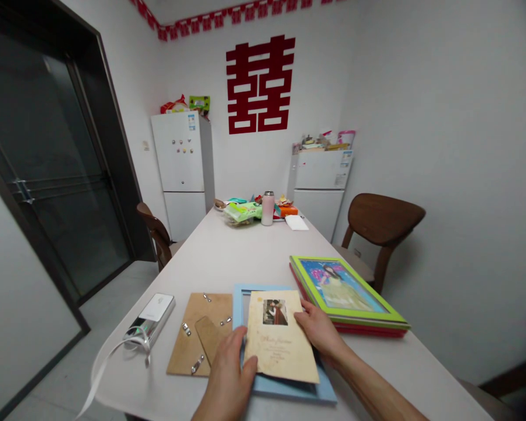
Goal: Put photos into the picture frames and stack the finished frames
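Note:
A cream paper insert [281, 345] with a small photo printed near its top lies over a light blue picture frame [289, 389] on the white table [241, 257]. My left hand [228, 374] rests at the paper's left edge, fingers closed on it. My right hand [318, 327] holds the paper's right edge with bent fingers. A brown frame backing board [197, 342] with metal clips lies just left of the frame.
A stack of framed pictures, green frame [348, 290] on top, lies to the right. A silver box [151, 318] with white ribbon sits at the left edge. Snacks and a bottle [267, 208] stand at the far end. Wooden chairs [383, 225] flank the table; two fridges stand behind.

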`<control>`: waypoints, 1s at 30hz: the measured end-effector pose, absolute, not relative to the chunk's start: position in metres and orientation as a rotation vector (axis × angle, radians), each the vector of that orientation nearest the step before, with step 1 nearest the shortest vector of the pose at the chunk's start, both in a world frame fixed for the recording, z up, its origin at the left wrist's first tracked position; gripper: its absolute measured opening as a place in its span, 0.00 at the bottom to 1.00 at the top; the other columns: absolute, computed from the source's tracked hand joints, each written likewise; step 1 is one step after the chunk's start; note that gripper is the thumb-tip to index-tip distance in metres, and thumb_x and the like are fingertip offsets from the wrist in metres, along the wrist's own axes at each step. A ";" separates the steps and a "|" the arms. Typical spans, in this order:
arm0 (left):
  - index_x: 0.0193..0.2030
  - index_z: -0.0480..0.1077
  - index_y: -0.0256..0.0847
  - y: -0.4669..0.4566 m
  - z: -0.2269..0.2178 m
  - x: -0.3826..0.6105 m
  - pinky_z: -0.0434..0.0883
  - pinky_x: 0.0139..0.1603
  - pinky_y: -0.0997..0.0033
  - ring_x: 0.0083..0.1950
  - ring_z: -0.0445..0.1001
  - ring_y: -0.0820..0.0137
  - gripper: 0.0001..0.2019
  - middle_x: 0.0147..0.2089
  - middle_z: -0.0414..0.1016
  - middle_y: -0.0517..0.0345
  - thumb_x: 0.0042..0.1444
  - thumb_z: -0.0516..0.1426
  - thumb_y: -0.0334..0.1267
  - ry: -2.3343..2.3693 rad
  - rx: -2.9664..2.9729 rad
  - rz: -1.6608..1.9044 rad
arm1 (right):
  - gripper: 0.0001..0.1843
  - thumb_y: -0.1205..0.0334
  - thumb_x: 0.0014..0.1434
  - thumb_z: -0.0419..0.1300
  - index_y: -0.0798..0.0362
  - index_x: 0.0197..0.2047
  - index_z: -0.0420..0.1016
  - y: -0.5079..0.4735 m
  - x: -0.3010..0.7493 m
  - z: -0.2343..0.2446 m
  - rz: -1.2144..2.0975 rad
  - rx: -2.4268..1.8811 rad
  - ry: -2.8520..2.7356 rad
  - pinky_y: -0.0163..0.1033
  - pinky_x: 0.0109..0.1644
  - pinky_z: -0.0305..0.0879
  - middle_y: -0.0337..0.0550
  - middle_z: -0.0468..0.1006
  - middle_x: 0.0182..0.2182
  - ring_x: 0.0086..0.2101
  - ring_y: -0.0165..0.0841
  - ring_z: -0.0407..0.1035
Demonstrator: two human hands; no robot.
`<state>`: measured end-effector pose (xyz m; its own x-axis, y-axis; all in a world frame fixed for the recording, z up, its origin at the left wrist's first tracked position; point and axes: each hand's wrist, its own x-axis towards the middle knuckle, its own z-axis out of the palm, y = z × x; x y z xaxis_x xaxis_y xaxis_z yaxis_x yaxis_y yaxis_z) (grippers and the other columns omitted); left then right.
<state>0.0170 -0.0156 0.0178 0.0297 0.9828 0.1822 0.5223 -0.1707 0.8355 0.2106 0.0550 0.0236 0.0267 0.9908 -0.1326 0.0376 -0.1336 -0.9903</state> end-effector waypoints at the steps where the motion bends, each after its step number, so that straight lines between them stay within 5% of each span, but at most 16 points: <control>1: 0.51 0.62 0.33 -0.018 0.018 0.018 0.54 0.57 0.57 0.56 0.60 0.61 0.23 0.54 0.63 0.45 0.44 0.51 0.32 1.550 1.867 0.968 | 0.26 0.71 0.43 0.48 0.59 0.48 0.63 0.058 0.209 0.022 1.245 -1.358 -1.186 0.32 0.21 0.63 0.43 0.77 0.25 0.20 0.32 0.70; 11: 0.51 0.61 0.31 -0.021 0.019 0.022 0.56 0.56 0.52 0.57 0.57 0.59 0.24 0.55 0.60 0.42 0.44 0.51 0.32 1.590 2.207 0.700 | 0.23 0.68 0.49 0.43 0.61 0.49 0.62 0.075 0.198 0.018 0.871 -1.603 -1.566 0.33 0.23 0.62 0.45 0.76 0.25 0.23 0.33 0.69; 16: 0.50 0.63 0.33 -0.022 0.020 0.023 0.53 0.57 0.50 0.58 0.56 0.58 0.21 0.56 0.60 0.44 0.46 0.51 0.33 1.590 2.264 0.613 | 0.17 0.69 0.47 0.47 0.58 0.41 0.69 0.075 0.202 0.024 0.594 -1.698 -1.778 0.36 0.38 0.59 0.49 0.75 0.32 0.33 0.35 0.68; 20: 0.49 0.64 0.33 -0.022 0.027 0.026 0.53 0.57 0.49 0.58 0.56 0.57 0.20 0.54 0.62 0.44 0.47 0.50 0.34 1.586 2.279 0.543 | 0.12 0.63 0.47 0.51 0.59 0.34 0.71 0.064 0.201 0.025 0.422 -1.844 -1.859 0.42 0.38 0.57 0.54 0.73 0.32 0.34 0.41 0.67; 27: 0.53 0.60 0.35 -0.026 0.023 0.008 0.56 0.56 0.51 0.58 0.56 0.59 0.23 0.56 0.59 0.44 0.47 0.50 0.33 1.552 2.309 0.696 | 0.32 0.61 0.48 0.53 0.57 0.56 0.51 0.058 0.198 0.024 0.086 -1.978 -1.940 0.39 0.38 0.58 0.51 0.68 0.39 0.38 0.39 0.66; 30: 0.54 0.57 0.38 -0.030 0.018 -0.028 0.54 0.57 0.53 0.60 0.52 0.61 0.27 0.59 0.55 0.47 0.43 0.50 0.30 1.660 2.306 0.751 | 0.28 0.60 0.51 0.50 0.57 0.55 0.53 0.049 0.187 0.029 0.143 -1.778 -1.978 0.38 0.40 0.57 0.51 0.67 0.41 0.39 0.37 0.64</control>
